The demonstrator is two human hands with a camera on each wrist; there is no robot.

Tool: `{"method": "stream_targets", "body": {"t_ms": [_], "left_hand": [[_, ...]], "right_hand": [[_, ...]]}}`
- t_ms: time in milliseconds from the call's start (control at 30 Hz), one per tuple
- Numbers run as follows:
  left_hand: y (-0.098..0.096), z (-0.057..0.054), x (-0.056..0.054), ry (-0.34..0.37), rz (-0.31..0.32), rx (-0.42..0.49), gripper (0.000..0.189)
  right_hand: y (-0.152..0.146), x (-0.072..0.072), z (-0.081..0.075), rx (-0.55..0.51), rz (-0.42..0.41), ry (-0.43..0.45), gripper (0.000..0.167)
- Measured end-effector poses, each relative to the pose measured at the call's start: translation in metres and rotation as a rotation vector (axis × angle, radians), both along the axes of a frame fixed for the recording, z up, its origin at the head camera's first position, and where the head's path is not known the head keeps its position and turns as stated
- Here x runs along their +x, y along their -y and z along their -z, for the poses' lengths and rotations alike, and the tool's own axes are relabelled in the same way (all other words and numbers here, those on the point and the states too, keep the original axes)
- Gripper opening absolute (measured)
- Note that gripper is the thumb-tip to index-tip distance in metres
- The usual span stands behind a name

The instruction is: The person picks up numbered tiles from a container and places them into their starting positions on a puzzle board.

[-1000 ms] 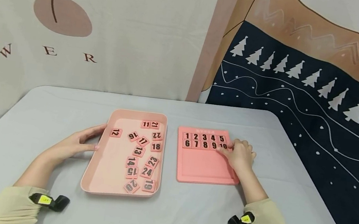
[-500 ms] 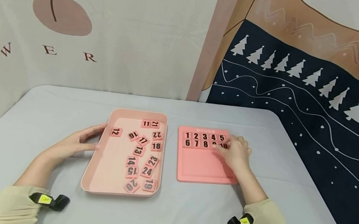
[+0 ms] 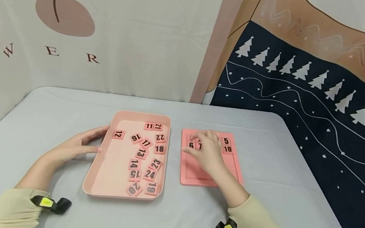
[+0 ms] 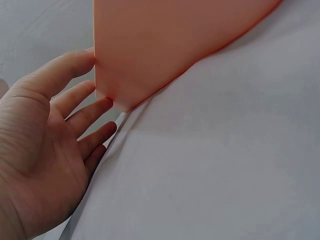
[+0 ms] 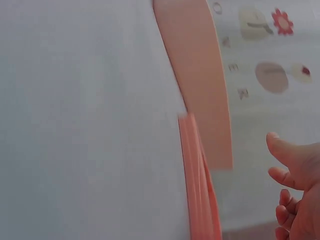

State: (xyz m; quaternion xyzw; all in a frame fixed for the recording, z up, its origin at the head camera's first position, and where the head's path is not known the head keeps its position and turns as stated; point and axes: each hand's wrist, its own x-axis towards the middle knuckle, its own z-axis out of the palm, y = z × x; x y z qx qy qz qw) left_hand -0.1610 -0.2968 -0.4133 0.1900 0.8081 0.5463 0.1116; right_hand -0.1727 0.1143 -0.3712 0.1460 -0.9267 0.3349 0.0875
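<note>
My left hand (image 3: pixel 70 147) rests against the left side of the pink tray (image 3: pixel 105 167). In the left wrist view its extended fingers touch the tray's outer wall (image 4: pixel 145 45). Loose number tiles lie in the tray, among them a 12 tile (image 3: pixel 118 134) and a 24 tile (image 3: pixel 150 174). My right hand (image 3: pixel 206 152) is over the darker pink number board (image 3: pixel 193 174), covering part of its two tile rows. The 5 tile (image 3: pixel 226 141) and 10 tile (image 3: pixel 227 149) show at the row ends. In the right wrist view, thumb and forefinger stand apart with nothing between them.
A pale cloth (image 3: pixel 167 225) covers the table, with a gap between tray and board. Patterned fabric (image 3: pixel 310 101) hangs behind and to the right. Each forearm carries a small black wrist camera (image 3: pixel 59 205).
My right hand has left the board's right edge and moved left across its tile rows, uncovering the 10 tile. The left hand and the tray have stayed put.
</note>
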Motion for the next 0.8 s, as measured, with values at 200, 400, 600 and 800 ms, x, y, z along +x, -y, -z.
{"method": "stream_targets", "body": {"t_ms": [200,400,600,800], "left_hand": [[0.000,-0.001,0.001,0.007,-0.005,-0.005,0.067],[0.001,-0.002,0.000,0.001,-0.012,-0.023,0.068],[0.001,-0.002,0.001,0.000,-0.014,-0.026,0.068],[0.001,-0.002,0.001,0.000,-0.019,-0.033,0.068]], "right_hand": [[0.043,-0.010,-0.001,0.023,-0.108,-0.038,0.035],[0.071,-0.036,0.002,0.095,-0.191,-0.054,0.039],[0.091,-0.065,0.007,0.264,-0.212,-0.023,0.045],[0.105,-0.084,0.011,0.384,-0.222,0.008,0.049]]}}
